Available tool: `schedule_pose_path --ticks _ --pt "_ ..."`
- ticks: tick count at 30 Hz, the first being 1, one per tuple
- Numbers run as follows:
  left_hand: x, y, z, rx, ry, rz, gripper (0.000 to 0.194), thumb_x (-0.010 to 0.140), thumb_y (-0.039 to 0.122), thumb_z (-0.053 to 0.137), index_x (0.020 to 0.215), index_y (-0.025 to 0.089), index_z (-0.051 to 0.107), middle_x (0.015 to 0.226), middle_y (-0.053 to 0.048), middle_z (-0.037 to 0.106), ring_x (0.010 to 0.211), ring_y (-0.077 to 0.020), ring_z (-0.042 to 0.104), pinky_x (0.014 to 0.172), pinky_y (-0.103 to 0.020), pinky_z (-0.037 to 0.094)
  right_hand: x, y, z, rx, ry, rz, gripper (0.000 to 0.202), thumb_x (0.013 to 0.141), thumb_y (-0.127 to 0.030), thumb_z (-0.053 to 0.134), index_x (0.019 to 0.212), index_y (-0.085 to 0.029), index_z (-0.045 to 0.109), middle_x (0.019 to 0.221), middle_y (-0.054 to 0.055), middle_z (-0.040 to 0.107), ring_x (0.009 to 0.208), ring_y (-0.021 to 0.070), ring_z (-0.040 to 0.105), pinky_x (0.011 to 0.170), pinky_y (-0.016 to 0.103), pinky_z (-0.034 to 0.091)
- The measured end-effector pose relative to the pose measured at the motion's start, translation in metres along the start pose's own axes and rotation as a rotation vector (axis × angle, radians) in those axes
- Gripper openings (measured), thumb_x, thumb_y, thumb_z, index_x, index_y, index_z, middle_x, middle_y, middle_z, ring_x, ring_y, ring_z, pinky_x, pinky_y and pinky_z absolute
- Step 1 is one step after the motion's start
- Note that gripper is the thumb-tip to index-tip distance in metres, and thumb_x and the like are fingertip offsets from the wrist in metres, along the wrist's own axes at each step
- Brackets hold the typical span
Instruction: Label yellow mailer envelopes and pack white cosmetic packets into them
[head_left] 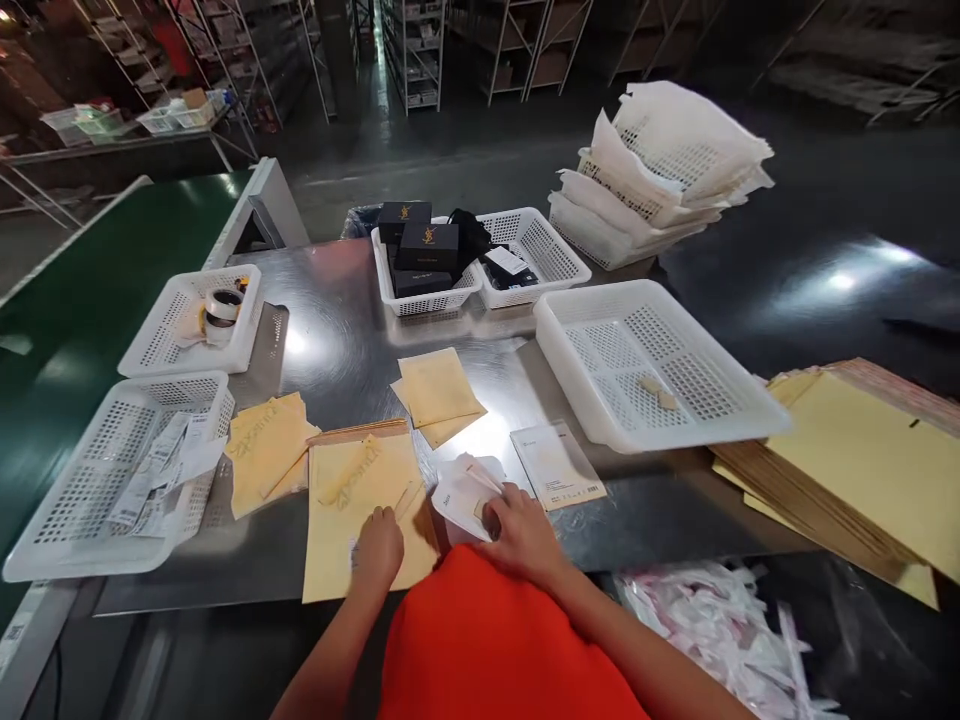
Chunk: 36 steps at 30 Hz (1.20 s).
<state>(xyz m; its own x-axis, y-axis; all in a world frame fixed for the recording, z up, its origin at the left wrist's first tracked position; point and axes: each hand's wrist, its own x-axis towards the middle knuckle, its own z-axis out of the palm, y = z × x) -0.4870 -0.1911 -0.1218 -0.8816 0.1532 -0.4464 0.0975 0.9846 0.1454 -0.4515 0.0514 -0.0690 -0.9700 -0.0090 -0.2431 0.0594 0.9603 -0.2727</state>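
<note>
My left hand (379, 547) rests with curled fingers on a large yellow envelope (330, 550) near the table's front edge; whatever it pinches is too small to make out. To its right, my right hand (519, 530) has its thumb and fingers closed at the edge of some white packets (463, 492). A flat white printed package (557, 465) lies just beyond that hand. Smaller yellow envelopes (439, 388) lie behind the packets, and more crumpled yellow envelopes (266, 450) sit left of the large one.
White baskets stand at left, one with labels (161, 465), one with tape rolls (222, 308). Black boxes (427, 247) fill a back basket. A large white tray (585, 400) and stacked yellow envelopes (862, 450) are at right. A green conveyor (127, 250) runs along the left.
</note>
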Motion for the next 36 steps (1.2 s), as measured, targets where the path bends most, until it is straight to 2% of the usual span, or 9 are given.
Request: schedule_pose_path --ticks 5,8,14,17,19,22,25,28,36 --pt "-0.009 -0.011 -0.011 -0.030 -0.030 -0.022 0.024 0.093 0.021 0.042 0.085 0.018 0.064 0.093 -0.006 0.068 0.084 -0.0178 0.065 0.066 -0.026 0.039 -0.007 0.006 0.004 -0.015 -0.002 0.009 0.044 0.064 -0.056 0.076 0.081 -0.017 0.064 0.101 0.011 0.056 0.091 0.0272 0.054 0.077 0.036 0.038" --pt "-0.006 -0.022 -0.024 0.000 0.040 -0.106 0.027 0.095 0.022 0.038 0.089 0.016 0.063 0.095 -0.008 0.068 0.082 -0.0190 0.064 0.063 -0.028 0.038 -0.008 0.007 0.006 -0.019 0.007 0.009 0.046 0.063 -0.056 0.077 0.083 -0.017 0.065 0.101 0.012 0.056 0.091 0.0273 0.054 0.077 0.036 0.038" --pt "-0.013 -0.065 -0.096 0.090 0.326 -0.240 0.041 0.100 0.027 0.021 0.099 0.014 0.060 0.101 -0.013 0.064 0.100 -0.0249 0.058 0.078 -0.032 0.039 -0.009 0.008 0.002 -0.010 0.018 0.025 0.049 0.059 -0.056 0.080 0.084 -0.017 0.064 0.101 0.011 0.056 0.091 0.0277 0.054 0.077 0.035 0.039" --pt "-0.022 -0.068 -0.117 0.171 0.446 -0.213 0.039 0.099 0.031 0.025 0.094 0.016 0.061 0.099 -0.013 0.064 0.102 -0.0264 0.054 0.083 -0.034 0.038 -0.009 0.009 0.000 -0.004 0.004 0.033 0.045 0.061 -0.054 0.079 0.082 -0.017 0.064 0.098 0.011 0.056 0.090 0.0270 0.054 0.077 0.035 0.039" --pt "-0.020 -0.056 -0.110 0.162 0.357 -0.119 0.036 0.098 0.033 0.030 0.093 0.017 0.063 0.097 -0.013 0.064 0.098 -0.0266 0.055 0.082 -0.034 0.039 -0.007 0.008 0.000 -0.001 -0.007 0.024 0.042 0.063 -0.053 0.078 0.081 -0.017 0.063 0.097 0.010 0.056 0.088 0.0259 0.054 0.076 0.034 0.039" --pt "-0.005 -0.030 -0.071 0.055 0.123 0.014 0.034 0.097 0.034 0.035 0.097 0.017 0.065 0.100 -0.013 0.066 0.101 -0.0272 0.058 0.083 -0.034 0.041 -0.002 0.003 -0.001 -0.013 -0.014 -0.011 0.045 0.062 -0.055 0.078 0.084 -0.017 0.064 0.098 0.011 0.057 0.087 0.0257 0.054 0.073 0.033 0.039" --pt "0.011 -0.008 -0.025 -0.002 0.016 0.013 0.037 0.097 0.036 0.036 0.093 0.016 0.066 0.094 -0.013 0.069 0.095 -0.0267 0.064 0.078 -0.034 0.044 0.006 -0.007 -0.003 -0.017 -0.059 -0.091 0.044 0.062 -0.053 0.079 0.085 -0.018 0.065 0.102 0.010 0.058 0.089 0.0255 0.055 0.073 0.032 0.039" --pt "0.016 0.003 0.003 -0.062 -0.037 -0.035 0.033 0.096 0.027 0.033 0.099 0.017 0.064 0.094 -0.012 0.070 0.088 -0.0239 0.067 0.071 -0.031 0.045 0.015 -0.019 -0.003 -0.041 -0.135 -0.156 0.039 0.069 -0.049 0.075 0.089 -0.018 0.066 0.106 0.011 0.060 0.090 0.0248 0.058 0.075 0.033 0.041" --pt "0.013 0.001 0.009 -0.257 -0.048 -0.081 0.019 0.085 0.017 0.045 0.094 0.018 0.062 0.098 -0.010 0.070 0.090 -0.0230 0.066 0.068 -0.029 0.045 0.032 -0.040 0.017 -0.117 -0.284 -0.344 0.027 0.086 -0.038 0.060 0.102 -0.017 0.065 0.103 0.010 0.067 0.086 0.0250 0.065 0.067 0.031 0.045"
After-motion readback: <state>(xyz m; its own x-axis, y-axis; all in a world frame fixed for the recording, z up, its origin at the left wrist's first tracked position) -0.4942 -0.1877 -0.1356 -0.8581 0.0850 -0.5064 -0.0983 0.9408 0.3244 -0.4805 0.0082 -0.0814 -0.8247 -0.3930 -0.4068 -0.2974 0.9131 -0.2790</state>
